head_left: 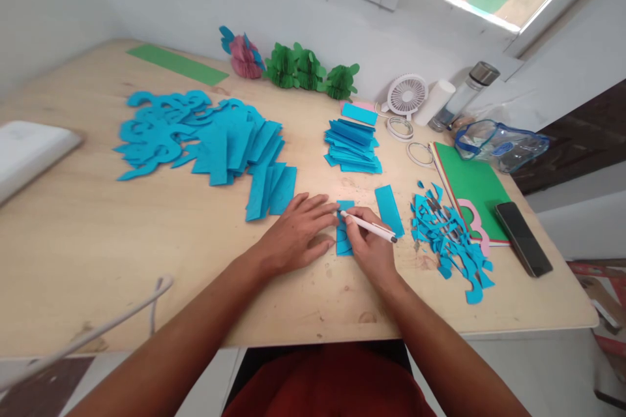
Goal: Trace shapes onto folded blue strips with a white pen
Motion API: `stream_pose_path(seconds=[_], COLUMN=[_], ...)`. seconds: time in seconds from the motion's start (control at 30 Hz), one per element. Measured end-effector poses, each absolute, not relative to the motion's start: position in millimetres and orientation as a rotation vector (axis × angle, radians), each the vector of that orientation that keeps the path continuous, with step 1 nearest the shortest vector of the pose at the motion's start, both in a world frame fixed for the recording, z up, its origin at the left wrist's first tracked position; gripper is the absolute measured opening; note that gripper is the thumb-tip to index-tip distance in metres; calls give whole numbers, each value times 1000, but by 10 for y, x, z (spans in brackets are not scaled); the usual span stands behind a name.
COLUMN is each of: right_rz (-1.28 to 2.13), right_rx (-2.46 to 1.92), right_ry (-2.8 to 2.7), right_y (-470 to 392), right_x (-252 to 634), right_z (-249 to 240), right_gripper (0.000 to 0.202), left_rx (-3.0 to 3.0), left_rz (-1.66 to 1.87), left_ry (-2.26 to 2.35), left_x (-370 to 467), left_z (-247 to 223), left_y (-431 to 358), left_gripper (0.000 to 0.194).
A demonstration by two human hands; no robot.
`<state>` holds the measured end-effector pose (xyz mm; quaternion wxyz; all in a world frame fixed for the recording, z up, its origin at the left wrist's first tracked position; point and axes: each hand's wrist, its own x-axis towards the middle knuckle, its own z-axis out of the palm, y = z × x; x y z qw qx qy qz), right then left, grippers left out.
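My right hand (374, 247) is closed round a white pen (370, 227), its tip on a small blue paper rectangle (344, 249). Dark curved lines show on that paper, partly covered by my fingers. My left hand (306, 234) lies with fingers stretched out, their tips at the paper's left edge. Another blue paper strip (390, 210) lies just right of my right hand. Beyond my left hand are folded blue rectangles (271, 190), beside a heap of blue paper pieces (235, 137). A stack of blue rectangles (352, 146) sits farther back.
Blue scraps (447, 228) lie at right, near a green sheet (472, 176), a pink curved cutout (474, 225) and a phone (523, 238). Along the wall stand green paper ornaments (308, 70), a small fan (407, 94) and a bottle (464, 98). A white cable (117, 319) crosses front left.
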<state>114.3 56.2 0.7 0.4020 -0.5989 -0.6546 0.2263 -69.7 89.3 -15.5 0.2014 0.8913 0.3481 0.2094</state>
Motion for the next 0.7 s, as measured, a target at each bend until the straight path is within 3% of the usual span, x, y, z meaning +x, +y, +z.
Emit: stream_pose_path(seconds=[0.7], right_rz=[553], right_rx=[-1538], right_ry=[-1627], right_y=[483], right_x=[1223], right_z=[-31], right_gripper=[13], left_rx=[2510], left_rz=[569], left_ry=[974], left_x=[-693], left_z=[-140], left_y=[894], left_gripper=[33])
